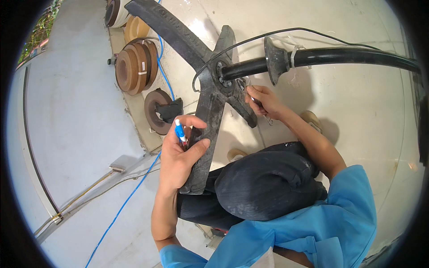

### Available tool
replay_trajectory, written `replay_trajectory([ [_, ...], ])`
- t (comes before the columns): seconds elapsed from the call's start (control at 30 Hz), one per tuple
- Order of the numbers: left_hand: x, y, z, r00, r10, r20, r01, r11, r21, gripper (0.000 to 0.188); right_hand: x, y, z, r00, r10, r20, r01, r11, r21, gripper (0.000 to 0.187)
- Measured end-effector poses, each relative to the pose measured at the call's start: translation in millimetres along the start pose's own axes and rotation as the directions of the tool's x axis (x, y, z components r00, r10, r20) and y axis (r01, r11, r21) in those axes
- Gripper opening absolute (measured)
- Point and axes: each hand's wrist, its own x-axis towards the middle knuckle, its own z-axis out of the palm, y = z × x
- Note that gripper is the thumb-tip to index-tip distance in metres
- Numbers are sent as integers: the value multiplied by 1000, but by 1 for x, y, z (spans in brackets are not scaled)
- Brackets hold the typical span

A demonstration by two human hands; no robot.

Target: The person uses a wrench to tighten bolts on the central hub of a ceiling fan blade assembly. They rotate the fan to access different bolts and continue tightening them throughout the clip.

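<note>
A black base [209, 105] with several splayed legs is tipped on its side, and a black pole [250, 67] runs from its hub to the right. My left hand [181, 152] grips the leg nearest me, thumb on one face and fingers over the far edge. A slim white-and-blue pen-like object [179, 130] sticks up from that same hand. Beside the hub, my right hand [268, 102] is closed around a small dark-handled metal tool [256, 102]; its kind is unclear. A black flared collar [276, 61] sits around the pole.
Rolls of brown and wood-coloured edging strip [134, 68] line the wall at left, with another brown roll [157, 110] nearer. A blue cable [123, 207] crosses the floor. A black cord [286, 30] follows the pole. My bent knee [268, 185] is close to the base.
</note>
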Motion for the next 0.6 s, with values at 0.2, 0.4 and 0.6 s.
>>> replay_trajectory([
  [0.2, 1, 3, 3, 1000, 6, -8, -6, 1000, -20, 34, 2, -6, -8, 971, 2, 238, -4, 1000, 5, 39],
  [0.4, 2, 2, 1, 1000, 17, 11, -17, 1000, -5, 35, 14, -9, -17, 960, 21, 279, 9, 995, -104, 39],
  [0.6, 2, 1, 2, 1000, 18, 24, -16, 999, -52, 35, 26, -22, -25, 945, -3, 328, 80, 972, -222, 39],
])
